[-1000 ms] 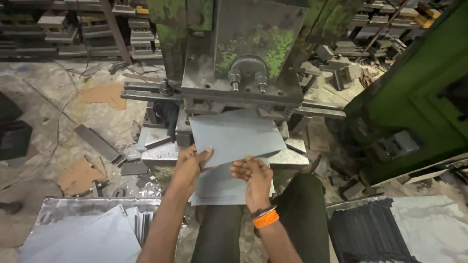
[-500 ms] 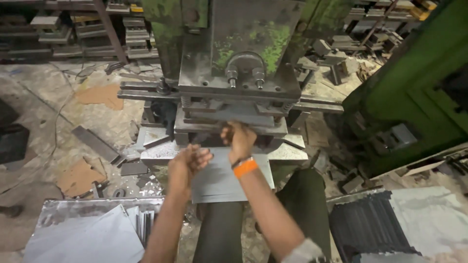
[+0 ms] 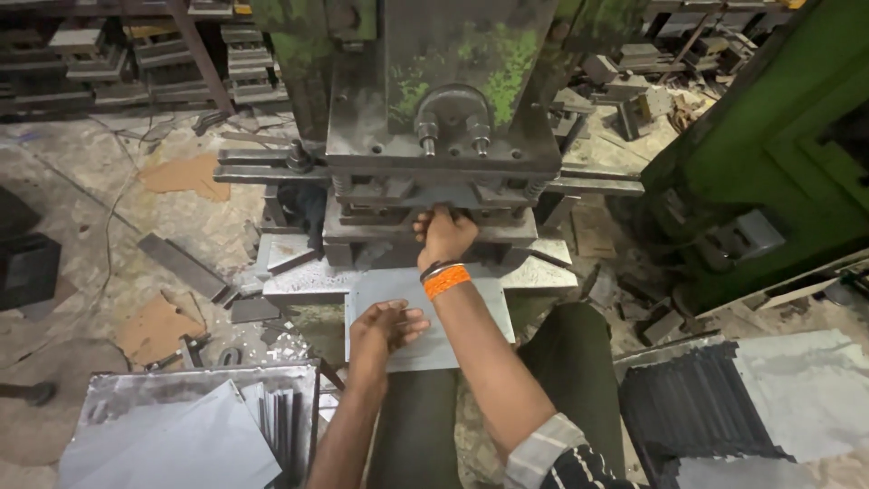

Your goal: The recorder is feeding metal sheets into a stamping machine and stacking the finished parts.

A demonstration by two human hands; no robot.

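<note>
My right hand, with an orange band on the wrist, reaches into the slot of the grimy press. Its fingers are closed on the near edge of a thin grey metal sheet lying inside the die. My left hand rests with fingers spread on the top of a stack of grey sheets. That stack sits on the press's front ledge, above my knees.
A metal tray with more grey sheets stands at lower left. A pile of dark pressed pieces lies at lower right beside a pale sheet. A green machine stands to the right. Cardboard scraps and metal offcuts litter the floor on the left.
My right hand carried the top sheet from the stack forward into the press slot. My left hand let go of that sheet and dropped back onto the stack.
</note>
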